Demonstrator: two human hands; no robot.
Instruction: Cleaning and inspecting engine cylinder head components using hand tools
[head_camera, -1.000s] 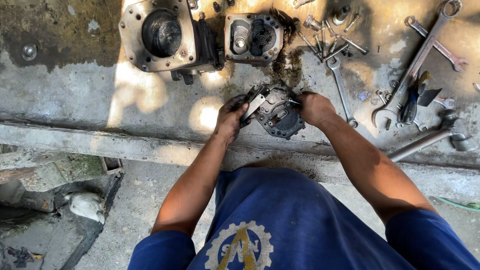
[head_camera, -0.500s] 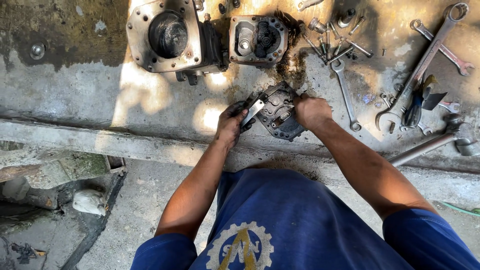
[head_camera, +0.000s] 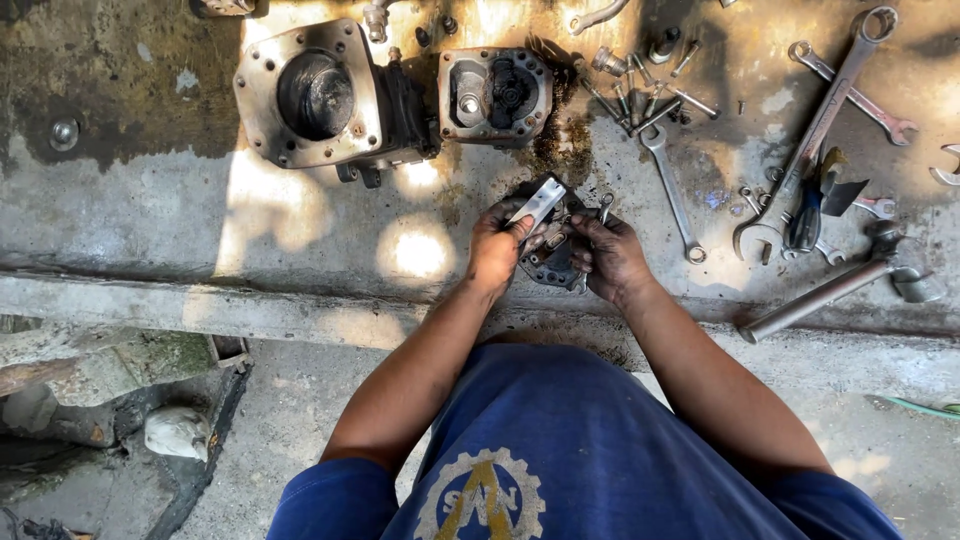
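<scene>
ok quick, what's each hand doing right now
left hand: closed on a flat metal bar
right hand: gripping the greasy round metal part

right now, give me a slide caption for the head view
Left hand and right hand grip a greasy round metal part on a concrete slab, wrenches lying alongside.

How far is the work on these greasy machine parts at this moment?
Done: two housings lie opened on the concrete, with loose bolts and wrenches spread beside them. In hand: the left hand and right hand grip a dark round part, a flat bright metal piece on top. Left: everything lies apart; nothing looks joined again.
</scene>
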